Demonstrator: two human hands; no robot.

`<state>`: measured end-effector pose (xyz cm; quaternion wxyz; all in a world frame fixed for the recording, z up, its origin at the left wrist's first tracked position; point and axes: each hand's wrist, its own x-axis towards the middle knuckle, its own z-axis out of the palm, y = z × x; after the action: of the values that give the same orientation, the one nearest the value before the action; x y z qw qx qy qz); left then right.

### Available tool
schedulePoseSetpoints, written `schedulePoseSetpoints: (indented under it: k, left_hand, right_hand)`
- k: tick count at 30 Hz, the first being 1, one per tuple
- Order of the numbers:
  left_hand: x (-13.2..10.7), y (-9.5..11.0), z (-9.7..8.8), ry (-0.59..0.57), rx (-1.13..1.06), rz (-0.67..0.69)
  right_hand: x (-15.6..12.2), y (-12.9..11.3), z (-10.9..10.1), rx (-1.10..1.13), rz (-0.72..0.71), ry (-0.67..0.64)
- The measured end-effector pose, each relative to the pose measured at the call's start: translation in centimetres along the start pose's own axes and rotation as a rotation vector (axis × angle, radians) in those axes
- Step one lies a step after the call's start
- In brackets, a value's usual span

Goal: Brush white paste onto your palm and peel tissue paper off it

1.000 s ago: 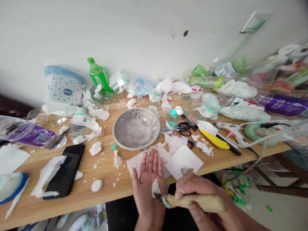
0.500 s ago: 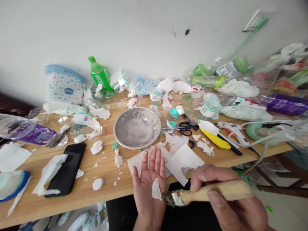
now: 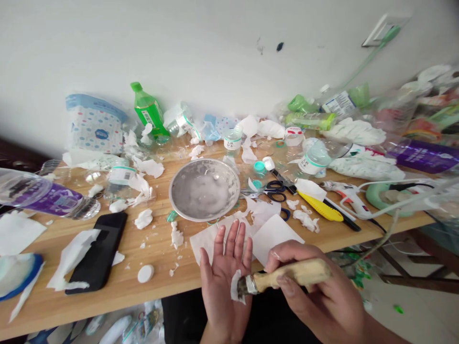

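Note:
My left hand [image 3: 224,282] lies palm up at the table's front edge, fingers stretched out. On its palm rests a small torn piece of white paper [image 3: 235,285]. My right hand [image 3: 315,286] grips the wooden handle of a paintbrush [image 3: 294,274]. The dark bristles press on the paper and cover part of it. Just beyond my left hand stands a metal bowl [image 3: 175,203] with a whitish, cloudy paste in it. White paper sheets [image 3: 278,236] lie between the bowl and my hands.
Scissors [image 3: 276,191], a yellow utility knife [image 3: 321,205] and a glue gun [image 3: 351,196] lie to the right. At left are a black phone [image 3: 102,258], a white cap [image 3: 146,274] and a purple-labelled bottle [image 3: 53,198]. A green bottle [image 3: 148,112] leans near the wall.
My right hand has moved the brush left, so its bristles now overlap the paper on my left palm. My left hand has shifted slightly right.

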<state>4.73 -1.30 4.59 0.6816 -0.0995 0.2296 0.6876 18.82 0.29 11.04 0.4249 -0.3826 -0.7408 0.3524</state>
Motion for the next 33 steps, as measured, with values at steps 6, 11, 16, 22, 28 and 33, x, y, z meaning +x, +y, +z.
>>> schedulePoseSetpoints:
  k: [6, 11, 16, 22, 28, 33]
  left_hand:
    - [0.1, 0.0, -0.5, -0.033, 0.006, -0.019]
    - [0.3, -0.1, -0.7, -0.032, 0.006, -0.013]
    - [0.2, -0.3, -0.6, -0.023, 0.007, -0.015]
    - [0.4, -0.1, -0.9, -0.041, 0.006, -0.008]
    - [0.6, 0.0, -1.3, -0.057, -0.036, -0.020]
    - [0.5, 0.4, -2.3, -0.127, -0.090, -0.071]
  right_hand:
    - [0.2, -0.5, 0.2, -0.138, -0.069, 0.120]
    - [0.2, -0.9, 0.7, -0.107, -0.143, 0.064]
    - [-0.3, -1.1, 1.0, -0.058, -0.070, 0.057]
    - [-1.2, -0.4, 0.9, 0.099, 0.045, -0.026]
    - [-1.6, -0.2, 0.5, 0.180, 0.187, -0.020]
    - [-0.2, -0.3, -1.1, 0.129, 0.096, 0.231]
